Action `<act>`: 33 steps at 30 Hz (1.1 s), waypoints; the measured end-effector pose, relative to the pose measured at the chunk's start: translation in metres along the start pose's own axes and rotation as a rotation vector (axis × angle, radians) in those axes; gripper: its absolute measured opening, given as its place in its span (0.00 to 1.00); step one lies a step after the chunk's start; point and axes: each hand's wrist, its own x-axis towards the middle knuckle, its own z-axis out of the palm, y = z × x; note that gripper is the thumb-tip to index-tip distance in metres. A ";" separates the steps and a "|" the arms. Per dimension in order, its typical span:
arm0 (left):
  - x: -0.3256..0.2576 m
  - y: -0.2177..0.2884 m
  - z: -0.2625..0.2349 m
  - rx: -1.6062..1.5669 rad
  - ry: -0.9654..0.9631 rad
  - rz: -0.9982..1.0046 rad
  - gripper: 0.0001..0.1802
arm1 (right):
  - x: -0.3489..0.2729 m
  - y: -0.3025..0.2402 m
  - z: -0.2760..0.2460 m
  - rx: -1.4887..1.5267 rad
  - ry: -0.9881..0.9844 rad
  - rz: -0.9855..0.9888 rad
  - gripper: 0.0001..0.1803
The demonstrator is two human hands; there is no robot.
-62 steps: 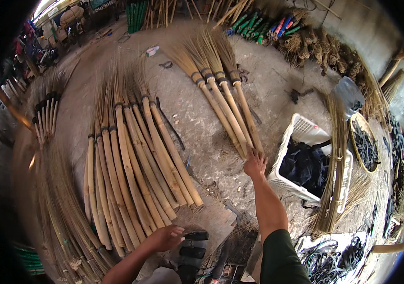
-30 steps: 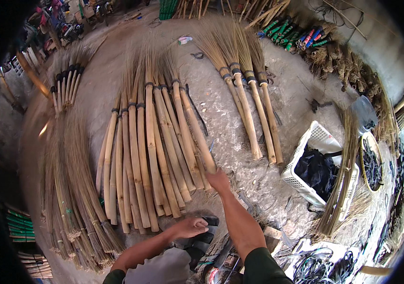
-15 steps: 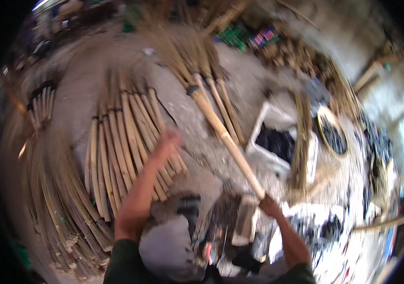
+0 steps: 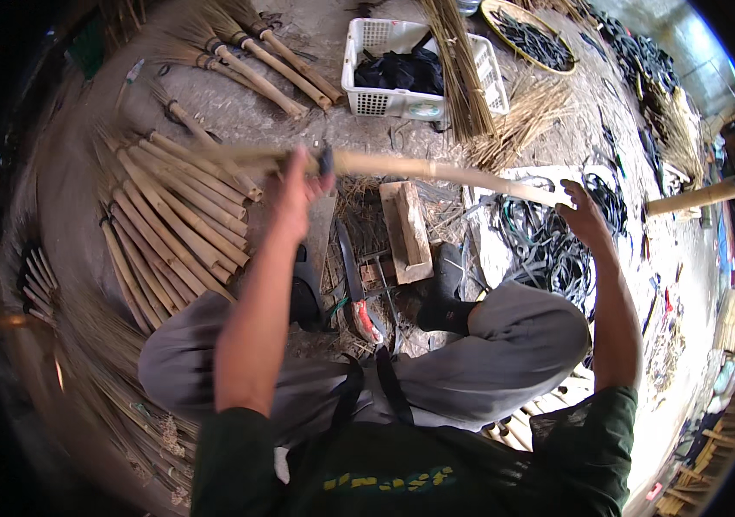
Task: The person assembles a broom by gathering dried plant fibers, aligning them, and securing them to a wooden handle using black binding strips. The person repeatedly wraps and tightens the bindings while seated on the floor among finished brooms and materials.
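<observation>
"Count?"
"Broom [image 4: 436, 169], held: one, raised crosswise between both hands. White crate [image 4: 378, 103]: one. Grouped brooms [image 4: 284, 71], left of crate: four. Round basket [image 4: 500, 31]: one. Knife [image 4: 348, 263]: one. Wooden block [image 4: 407, 231]: one."

"Fingers?"
"Left hand [image 4: 295, 191]: at the broom's dark binding, blurred; spread or closed, cannot tell. Right hand [image 4: 584, 214]: thumb and fingers pinching the broom's butt end."

"Surroundings?"
"Left: broom pile [image 4: 182, 185], lower edge overlapped by left knee [image 4: 179, 349]. Right: black strips [image 4: 550, 250], heaped, partly hidden by the held broom."
</observation>
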 end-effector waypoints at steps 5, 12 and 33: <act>-0.044 -0.128 -0.023 0.076 0.240 -0.422 0.31 | -0.106 0.033 0.031 0.257 0.029 -0.021 0.24; -0.077 -0.179 -0.076 0.856 -0.259 -0.241 0.25 | -0.327 0.006 0.140 0.583 0.106 0.690 0.22; -0.093 -0.209 0.015 0.604 -0.485 -0.290 0.07 | -0.179 -0.021 0.292 0.227 -0.075 0.630 0.18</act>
